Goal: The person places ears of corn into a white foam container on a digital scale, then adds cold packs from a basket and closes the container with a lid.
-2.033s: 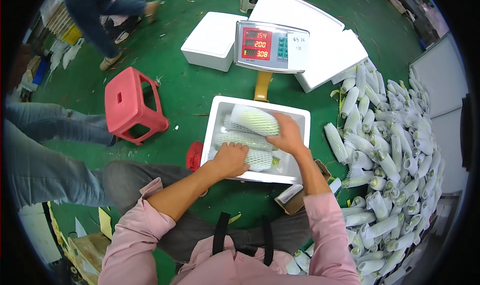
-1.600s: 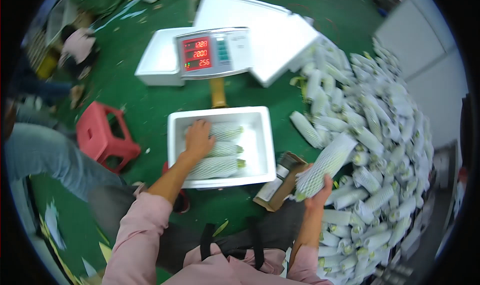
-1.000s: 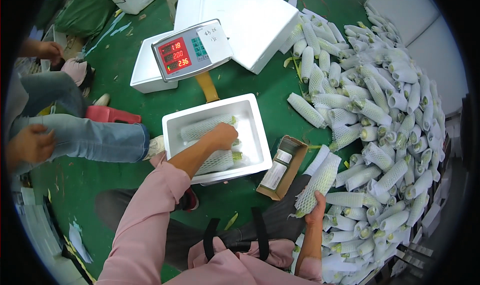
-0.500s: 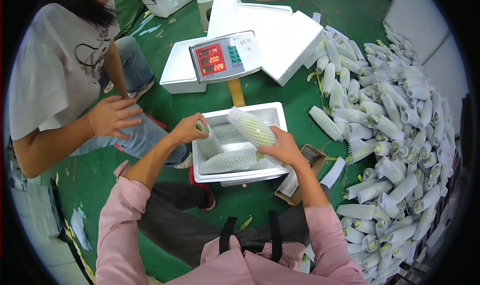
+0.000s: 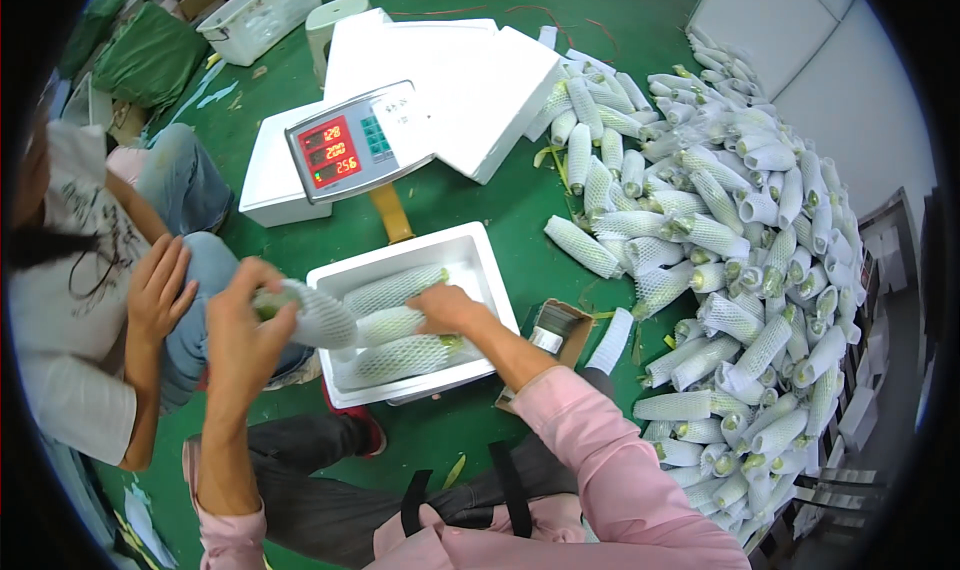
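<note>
My left hand [image 5: 240,320], slightly blurred, grips the green end of what looks like an ear of corn [image 5: 325,318] in a white foam net sleeve. It is lifted over the left edge of a white foam box [image 5: 487,270]. Three more sleeved ears lie side by side inside. My right hand [image 5: 455,312] reaches in from the right, its fingers closed round the right end of the middle ear [image 5: 388,325]. The box rests on a scale, whose tilted red-lit display [image 5: 345,142] stands on a yellow post [image 5: 390,213] behind it.
A large pile of sleeved ears [image 5: 740,230] spreads along the right. White foam boxes or lids [image 5: 440,80] lie behind the display. Another person sits close on the left, one hand [image 5: 160,290] near a knee. A small open carton [image 5: 560,330] stands right of the box.
My right hand has put its sleeved ear into the box. My left hand has lifted one out, up and leftward. The head view has swung right, and the other person's hand has drawn back.
</note>
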Demonstrator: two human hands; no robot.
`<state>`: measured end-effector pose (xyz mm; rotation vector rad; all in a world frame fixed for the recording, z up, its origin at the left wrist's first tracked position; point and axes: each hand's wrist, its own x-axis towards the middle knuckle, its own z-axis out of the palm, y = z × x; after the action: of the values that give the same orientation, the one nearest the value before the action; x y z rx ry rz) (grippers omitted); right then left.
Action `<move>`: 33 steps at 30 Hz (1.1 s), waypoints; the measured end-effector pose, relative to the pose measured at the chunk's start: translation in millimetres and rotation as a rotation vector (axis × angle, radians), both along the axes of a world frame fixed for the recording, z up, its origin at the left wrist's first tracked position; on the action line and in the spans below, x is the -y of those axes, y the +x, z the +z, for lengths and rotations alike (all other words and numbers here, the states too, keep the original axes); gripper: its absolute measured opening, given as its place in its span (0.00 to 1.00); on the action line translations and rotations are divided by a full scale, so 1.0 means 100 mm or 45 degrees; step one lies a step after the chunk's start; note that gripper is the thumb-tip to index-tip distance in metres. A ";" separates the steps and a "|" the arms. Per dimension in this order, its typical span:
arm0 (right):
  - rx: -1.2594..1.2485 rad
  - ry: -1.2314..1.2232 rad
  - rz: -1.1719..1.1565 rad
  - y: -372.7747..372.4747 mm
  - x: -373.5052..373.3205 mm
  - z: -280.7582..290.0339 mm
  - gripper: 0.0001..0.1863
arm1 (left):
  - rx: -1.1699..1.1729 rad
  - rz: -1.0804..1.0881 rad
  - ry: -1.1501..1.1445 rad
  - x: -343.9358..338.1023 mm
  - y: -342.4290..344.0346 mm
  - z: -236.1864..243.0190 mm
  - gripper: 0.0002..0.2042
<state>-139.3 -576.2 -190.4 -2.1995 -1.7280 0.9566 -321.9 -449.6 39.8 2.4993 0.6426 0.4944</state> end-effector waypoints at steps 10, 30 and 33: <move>-1.557 1.010 -0.853 0.73 1.35 0.78 0.44 | 0.438 0.206 -1.879 -0.09 -0.27 -0.41 0.14; -0.036 0.452 -2.551 -0.01 4.00 -1.26 0.37 | -0.224 -0.102 -1.329 1.05 -0.34 -0.64 0.11; 0.297 0.235 -2.382 -0.27 4.27 -1.44 0.38 | -0.358 -0.210 -1.094 1.02 -0.49 -0.63 0.10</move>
<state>-166.3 -1003.6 -334.8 -2.4376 0.5785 -0.0160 -371.3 -551.5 -23.6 1.7737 0.5788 -0.1858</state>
